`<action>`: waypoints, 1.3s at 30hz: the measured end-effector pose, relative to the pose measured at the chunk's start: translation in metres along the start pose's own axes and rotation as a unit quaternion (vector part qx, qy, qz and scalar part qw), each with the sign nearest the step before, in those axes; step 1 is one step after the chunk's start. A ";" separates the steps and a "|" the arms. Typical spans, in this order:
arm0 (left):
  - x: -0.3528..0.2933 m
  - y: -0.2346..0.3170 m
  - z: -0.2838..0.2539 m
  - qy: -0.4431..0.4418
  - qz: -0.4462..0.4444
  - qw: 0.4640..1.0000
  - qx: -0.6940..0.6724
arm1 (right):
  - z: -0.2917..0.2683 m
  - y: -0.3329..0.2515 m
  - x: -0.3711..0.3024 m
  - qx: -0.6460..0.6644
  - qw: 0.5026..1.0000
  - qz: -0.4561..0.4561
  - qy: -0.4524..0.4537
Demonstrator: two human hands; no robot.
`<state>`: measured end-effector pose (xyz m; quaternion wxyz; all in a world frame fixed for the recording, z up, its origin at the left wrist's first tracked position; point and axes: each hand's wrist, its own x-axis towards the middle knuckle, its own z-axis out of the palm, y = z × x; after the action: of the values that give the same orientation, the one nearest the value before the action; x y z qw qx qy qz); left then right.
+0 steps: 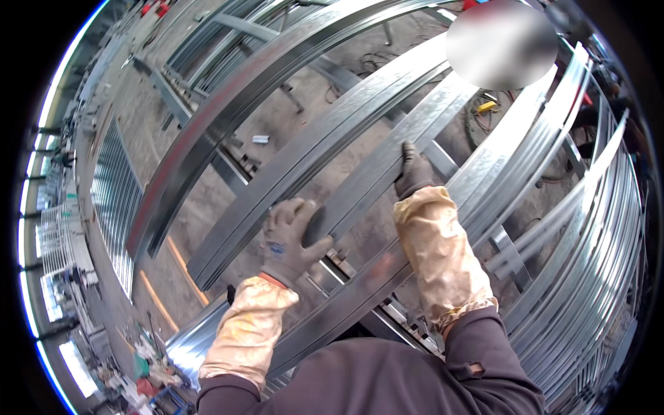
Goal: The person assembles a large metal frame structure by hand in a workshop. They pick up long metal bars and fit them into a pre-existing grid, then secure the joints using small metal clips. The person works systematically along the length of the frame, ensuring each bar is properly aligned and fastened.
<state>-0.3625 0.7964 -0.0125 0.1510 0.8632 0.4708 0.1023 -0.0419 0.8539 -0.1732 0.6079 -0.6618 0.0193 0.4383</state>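
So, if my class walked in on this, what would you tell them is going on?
A person in work gloves is handling a long metal beam. The right hand is at the beam's right edge, and the left hand is by its near end, thumb spread from the fingers; how firmly either grips is unclear. More metal beams lie alongside, with many thin metal strips over on the right.

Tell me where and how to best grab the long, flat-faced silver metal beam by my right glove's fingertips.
Probably take the beam by both long edges, one hand from each side: its broad, flat face offers little to pinch, and grey floor shows beside both edges. The dark-gloved right hand is at its right edge.
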 end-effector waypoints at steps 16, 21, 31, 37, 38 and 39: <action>-0.023 -0.152 -0.055 -0.091 -0.213 0.949 0.213 | 0.033 0.002 0.016 -0.152 0.980 -0.051 0.121; -0.013 -0.161 -0.062 -0.093 -0.210 0.942 0.245 | 0.054 -0.016 -0.025 -0.162 0.974 -0.063 0.147; -0.021 -0.164 -0.058 -0.064 -0.203 0.962 0.171 | 0.066 -0.030 -0.044 -0.271 0.946 -0.046 0.172; -0.030 -0.169 -0.053 -0.030 -0.190 0.966 0.171 | 0.070 -0.022 -0.039 -0.256 0.952 -0.051 0.162; -0.031 -0.168 -0.052 -0.029 -0.190 0.967 0.166 | 0.068 -0.020 -0.039 -0.251 0.953 -0.052 0.159; -0.031 -0.169 -0.052 -0.028 -0.191 0.967 0.163 | 0.068 -0.018 -0.038 -0.245 0.955 -0.050 0.156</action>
<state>-0.5282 0.8648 -0.0253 0.0380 0.7725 0.6331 -0.0310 -0.0930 0.8955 -0.1274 0.4375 -0.8509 -0.0275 0.2895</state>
